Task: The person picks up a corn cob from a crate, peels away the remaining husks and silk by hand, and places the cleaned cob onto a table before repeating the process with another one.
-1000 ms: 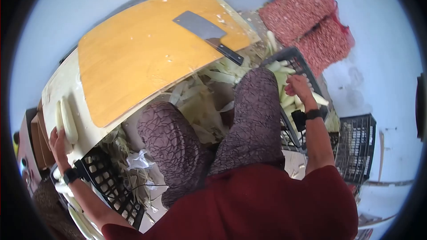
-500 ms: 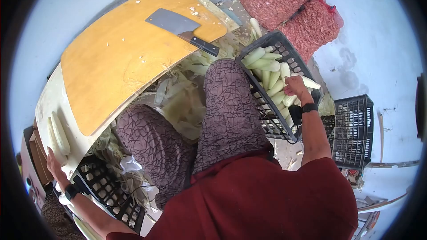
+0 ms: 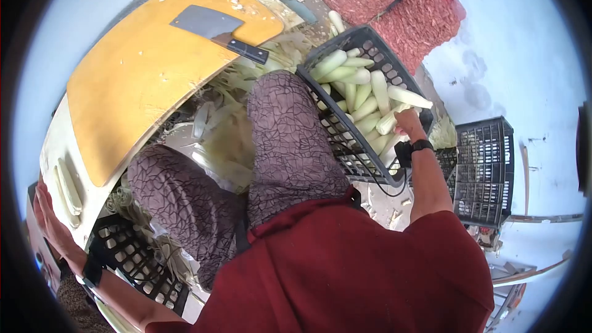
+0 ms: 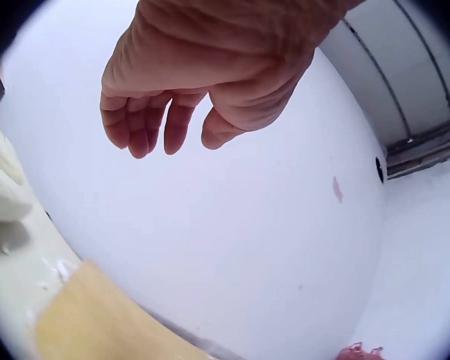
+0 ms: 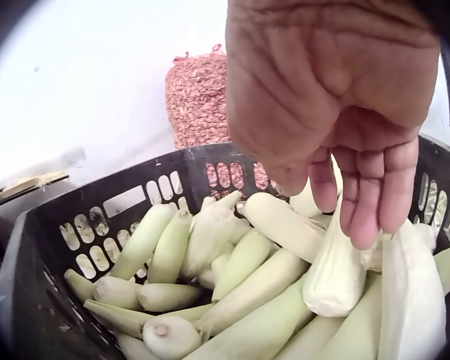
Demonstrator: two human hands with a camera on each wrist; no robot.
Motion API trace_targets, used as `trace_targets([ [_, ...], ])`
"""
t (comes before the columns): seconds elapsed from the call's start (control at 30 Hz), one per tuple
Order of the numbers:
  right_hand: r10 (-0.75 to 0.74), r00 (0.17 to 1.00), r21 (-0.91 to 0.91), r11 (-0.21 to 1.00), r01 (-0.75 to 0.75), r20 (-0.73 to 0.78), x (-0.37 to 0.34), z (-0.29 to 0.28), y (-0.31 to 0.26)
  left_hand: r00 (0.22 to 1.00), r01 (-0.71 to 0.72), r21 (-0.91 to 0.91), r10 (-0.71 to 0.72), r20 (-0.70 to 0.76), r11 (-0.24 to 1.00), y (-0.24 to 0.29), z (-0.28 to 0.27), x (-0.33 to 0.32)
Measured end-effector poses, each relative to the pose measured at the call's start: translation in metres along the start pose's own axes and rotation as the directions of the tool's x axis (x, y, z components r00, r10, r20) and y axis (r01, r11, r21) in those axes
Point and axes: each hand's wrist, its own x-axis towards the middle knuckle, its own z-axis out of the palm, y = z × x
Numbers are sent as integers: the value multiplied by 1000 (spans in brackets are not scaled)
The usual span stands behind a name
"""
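My right hand [image 3: 409, 123] is over the black crate [image 3: 394, 71] of pale green ears of corn in their husks. In the right wrist view its fingers [image 5: 367, 191] hang loosely down, overlapping the upper part of one upright ear of corn [image 5: 334, 277]. A long pale ear [image 3: 410, 97] lies across the top by the crate's far side. My left hand [image 3: 55, 225] is empty, raised beside the table edge with fingers relaxed. Close to it, two ears of corn [image 3: 66, 194] lie side by side on the pale tabletop.
A cleaver [image 3: 206, 21] lies on the yellow board [image 3: 135, 80], its handle over the near edge. Loose husks [image 3: 222, 135] cover the floor between my legs. Another black crate [image 3: 132, 256] stands at left, stacked crates [image 3: 484, 169] at right, red mesh sacks [image 3: 413, 24] behind.
My head view has turned right, so the table and crate sit further left. The left hand has come away from the two ears on the tabletop. My right hand has shifted among the crate's corn.
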Motion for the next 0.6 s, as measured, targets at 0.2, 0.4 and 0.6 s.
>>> trace_targets([
  [0.2, 146, 988, -7, 989, -147, -39, -7, 0, 23, 969, -48, -42, 57, 239, 998, 43, 83, -31],
  [0.4, 116, 953, -299, 933, -201, -280, -23, -2, 21, 831, -21, -109, 78, 551, 994, 84, 146, -60],
  [0.6, 131, 988, -387, 909, -155, -88, -27, 3, 29, 732, -61, 20, 31, 681, 998, 124, 195, -96],
])
